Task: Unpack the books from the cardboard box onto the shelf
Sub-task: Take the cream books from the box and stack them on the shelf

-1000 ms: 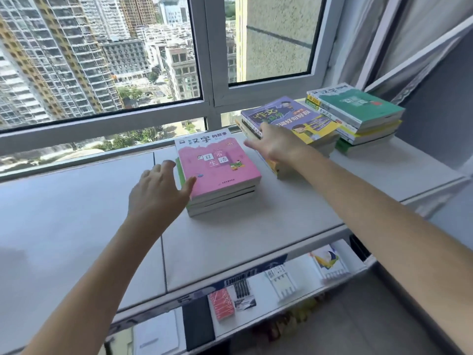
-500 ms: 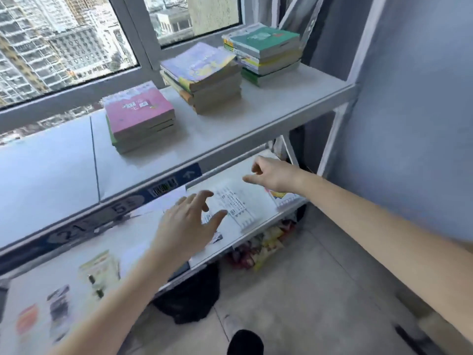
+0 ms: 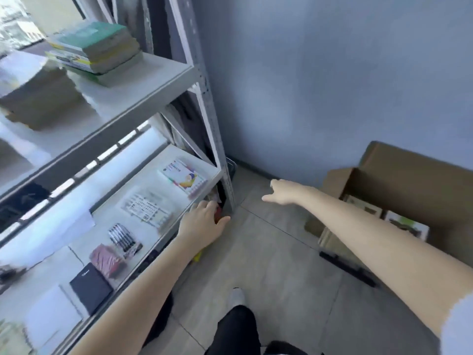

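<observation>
In the head view, a shelf post (image 3: pixel 204 98) stands between the left hand (image 3: pixel 204 224) and the right hand (image 3: pixel 284 193), both loosely spread and empty. Pens (image 3: pixel 122 238) lie on the lower shelf (image 3: pixel 146 172). At right the cardboard box (image 3: pixel 414 175) sits open on the floor (image 3: pixel 268 265). The books (image 3: pixel 407 225) inside lie flat, their long axis unclear.

Reaches forward and down with left hand (image 3: pixel 204 225), back up, fingers loosely spread, thumb out, holding nothing. Extends right hand (image 3: pixel 282 192) farther ahead, palm down, fingers relaxed and slightly bent, likewise empty.
</observation>
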### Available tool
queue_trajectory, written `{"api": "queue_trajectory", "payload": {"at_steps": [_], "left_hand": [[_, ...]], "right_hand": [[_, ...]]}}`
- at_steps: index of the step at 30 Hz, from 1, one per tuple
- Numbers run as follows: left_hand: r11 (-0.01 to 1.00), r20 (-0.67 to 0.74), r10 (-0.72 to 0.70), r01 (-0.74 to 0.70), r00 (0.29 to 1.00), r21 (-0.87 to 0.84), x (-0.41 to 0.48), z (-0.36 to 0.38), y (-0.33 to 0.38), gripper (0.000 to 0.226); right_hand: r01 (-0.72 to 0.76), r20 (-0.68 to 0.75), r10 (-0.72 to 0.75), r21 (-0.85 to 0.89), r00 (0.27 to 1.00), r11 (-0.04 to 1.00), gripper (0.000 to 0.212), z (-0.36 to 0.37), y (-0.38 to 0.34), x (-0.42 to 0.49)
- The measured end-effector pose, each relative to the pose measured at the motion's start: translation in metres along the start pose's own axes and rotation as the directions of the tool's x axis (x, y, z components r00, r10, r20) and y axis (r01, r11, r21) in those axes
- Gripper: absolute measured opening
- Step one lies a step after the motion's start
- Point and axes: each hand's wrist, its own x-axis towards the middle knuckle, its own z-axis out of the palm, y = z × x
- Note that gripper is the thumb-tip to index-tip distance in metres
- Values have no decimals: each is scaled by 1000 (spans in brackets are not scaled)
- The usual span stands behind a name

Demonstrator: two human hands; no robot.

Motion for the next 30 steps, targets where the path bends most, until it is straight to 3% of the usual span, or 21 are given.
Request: {"api": "queue_trajectory", "payload": {"at_steps": [9,12,17,23,30], "left_hand": [[941,103,335,-338,937,12,141,34,168,56],[912,180,404,-411,897,3,190,53,224,57],[841,273,516,-541,812,18,247,84,314,57],[801,375,535,-596,757,58,278,141,398,51],[862,445,411,-498,796,94,319,281,468,53]], "right_hand": [[-267,20,271,255,962,929,62,-37,177,10],[-354,73,352,359,933,864,40,-42,239,10],[-489,141,480,441,866,753,62,-42,330,3],[-540,220,505,510,834,669,61,-4,429,18],[-557,350,435,581,829,594,62,101,539,98]]}}
